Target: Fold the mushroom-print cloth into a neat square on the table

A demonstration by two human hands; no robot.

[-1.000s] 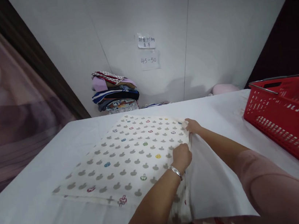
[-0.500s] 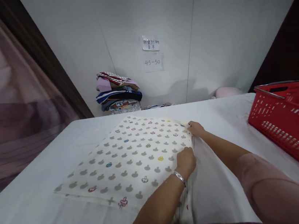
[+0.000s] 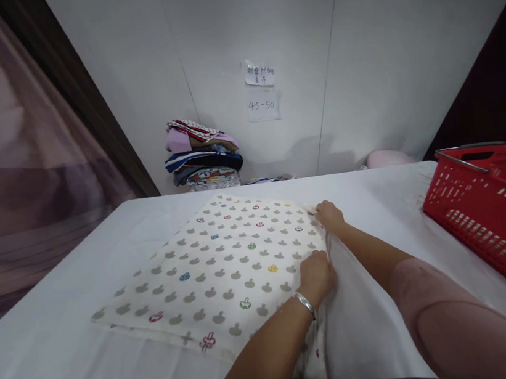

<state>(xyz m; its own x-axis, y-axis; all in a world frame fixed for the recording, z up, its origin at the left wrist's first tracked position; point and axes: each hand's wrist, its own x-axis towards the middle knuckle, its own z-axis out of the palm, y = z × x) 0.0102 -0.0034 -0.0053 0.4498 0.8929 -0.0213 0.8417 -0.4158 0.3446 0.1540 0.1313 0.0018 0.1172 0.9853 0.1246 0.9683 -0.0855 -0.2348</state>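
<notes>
A cream cloth (image 3: 225, 261) printed with grey and coloured mushrooms lies folded in layers on the white-covered table (image 3: 118, 369). My left hand (image 3: 315, 274), with a silver bracelet at the wrist, is closed on the cloth's right edge; its fingertips are hidden behind the hand. Farther back along the same edge, my right hand (image 3: 330, 215) pinches the cloth's far right corner. The near right part of the cloth hangs down in folds beside my left forearm.
A red perforated basket (image 3: 489, 214) with a metal handle stands at the right. Folded textiles (image 3: 204, 152) are piled beyond the table's far edge. Two paper notes (image 3: 264, 106) are on the wall, and a pinkish curtain (image 3: 19, 152) hangs at the left.
Both hands keep their hold on the cloth's right edge. My right hand has shifted very slightly toward the left and the far side; the view has moved a little.
</notes>
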